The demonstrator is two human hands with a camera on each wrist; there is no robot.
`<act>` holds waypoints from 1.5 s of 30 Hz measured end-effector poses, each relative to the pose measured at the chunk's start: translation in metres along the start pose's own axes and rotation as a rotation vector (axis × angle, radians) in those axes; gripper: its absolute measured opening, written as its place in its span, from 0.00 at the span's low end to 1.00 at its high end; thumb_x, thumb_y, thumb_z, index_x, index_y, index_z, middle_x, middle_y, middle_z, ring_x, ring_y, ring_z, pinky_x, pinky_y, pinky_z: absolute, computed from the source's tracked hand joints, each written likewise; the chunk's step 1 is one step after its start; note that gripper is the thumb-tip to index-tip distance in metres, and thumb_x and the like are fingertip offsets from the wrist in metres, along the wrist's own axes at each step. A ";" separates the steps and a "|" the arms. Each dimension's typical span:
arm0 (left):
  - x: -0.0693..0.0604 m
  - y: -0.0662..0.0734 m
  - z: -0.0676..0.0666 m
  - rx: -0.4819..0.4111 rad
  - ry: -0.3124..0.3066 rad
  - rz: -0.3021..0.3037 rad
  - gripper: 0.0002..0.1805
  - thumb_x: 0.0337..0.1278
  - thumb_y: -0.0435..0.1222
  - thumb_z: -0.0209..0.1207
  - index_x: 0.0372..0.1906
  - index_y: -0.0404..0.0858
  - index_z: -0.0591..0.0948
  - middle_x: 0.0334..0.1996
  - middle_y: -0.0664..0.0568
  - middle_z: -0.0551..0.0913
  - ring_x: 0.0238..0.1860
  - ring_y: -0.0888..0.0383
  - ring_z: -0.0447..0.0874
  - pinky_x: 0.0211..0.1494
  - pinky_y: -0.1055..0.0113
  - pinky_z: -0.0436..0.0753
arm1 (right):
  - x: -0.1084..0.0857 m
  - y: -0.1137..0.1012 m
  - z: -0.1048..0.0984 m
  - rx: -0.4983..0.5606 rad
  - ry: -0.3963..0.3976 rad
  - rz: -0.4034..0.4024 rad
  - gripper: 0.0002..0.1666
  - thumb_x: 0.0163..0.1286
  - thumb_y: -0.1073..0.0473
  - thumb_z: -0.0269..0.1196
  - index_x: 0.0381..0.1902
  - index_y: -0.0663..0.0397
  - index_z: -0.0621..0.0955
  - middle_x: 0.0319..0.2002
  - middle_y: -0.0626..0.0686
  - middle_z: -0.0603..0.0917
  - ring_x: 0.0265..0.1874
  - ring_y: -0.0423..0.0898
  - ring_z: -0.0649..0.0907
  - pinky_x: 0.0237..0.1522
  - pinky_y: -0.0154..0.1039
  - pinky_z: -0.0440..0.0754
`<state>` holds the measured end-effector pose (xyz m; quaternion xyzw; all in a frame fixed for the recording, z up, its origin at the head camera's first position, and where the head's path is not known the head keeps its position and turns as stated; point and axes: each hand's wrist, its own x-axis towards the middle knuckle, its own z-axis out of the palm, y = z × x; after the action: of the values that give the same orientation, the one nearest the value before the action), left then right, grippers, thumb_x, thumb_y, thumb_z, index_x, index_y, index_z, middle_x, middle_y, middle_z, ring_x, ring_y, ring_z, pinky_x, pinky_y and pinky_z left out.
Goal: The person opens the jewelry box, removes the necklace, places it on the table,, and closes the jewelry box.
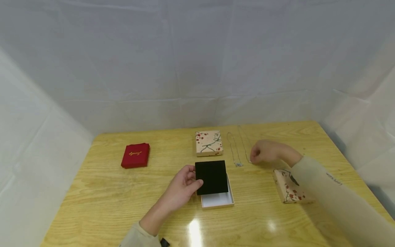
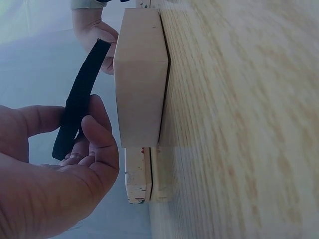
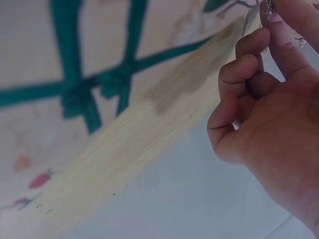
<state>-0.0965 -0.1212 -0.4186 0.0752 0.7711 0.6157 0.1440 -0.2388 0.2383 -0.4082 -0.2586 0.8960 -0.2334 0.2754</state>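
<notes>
My left hand (image 1: 181, 188) pinches a square black jewelry box pad (image 1: 211, 177), thumb on top near its edge. Edge-on in the left wrist view, the pad (image 2: 79, 99) tilts and bends slightly. Below it lies an open cardboard box base (image 1: 217, 201), its white inside partly covered by the pad. To the right, my right hand (image 1: 267, 151) pinches the lower end of a thin silver necklace (image 1: 243, 143) laid out on the table. Small silver links (image 3: 269, 10) show at its fingertips in the right wrist view. A second silver necklace (image 1: 234, 151) lies just left of it.
A floral-patterned box (image 1: 208, 143) sits behind the open base. Another floral lid or box (image 1: 288, 188) lies partly under my right sleeve. Far left on the wooden table (image 1: 102, 192) is a red box (image 1: 135, 155) with gold lettering. White sheeting hangs behind and at both sides.
</notes>
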 end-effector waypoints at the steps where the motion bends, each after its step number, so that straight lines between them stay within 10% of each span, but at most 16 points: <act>1: 0.000 0.000 0.000 0.000 0.000 0.000 0.27 0.74 0.33 0.62 0.70 0.28 0.68 0.53 0.40 0.83 0.39 0.54 0.80 0.38 0.61 0.84 | 0.000 0.000 0.000 0.006 -0.003 -0.003 0.08 0.79 0.60 0.64 0.39 0.53 0.88 0.36 0.48 0.83 0.32 0.44 0.76 0.39 0.42 0.77; 45: 0.003 -0.001 0.000 0.006 -0.009 0.008 0.26 0.74 0.33 0.62 0.69 0.28 0.69 0.48 0.43 0.83 0.37 0.55 0.79 0.37 0.64 0.82 | -0.001 0.000 0.003 -0.018 0.068 -0.004 0.04 0.75 0.57 0.69 0.42 0.51 0.85 0.40 0.48 0.84 0.40 0.46 0.81 0.45 0.46 0.82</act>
<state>-0.0991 -0.1209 -0.4198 0.0814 0.7720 0.6135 0.1449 -0.2364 0.2385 -0.4102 -0.2549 0.9063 -0.2347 0.2421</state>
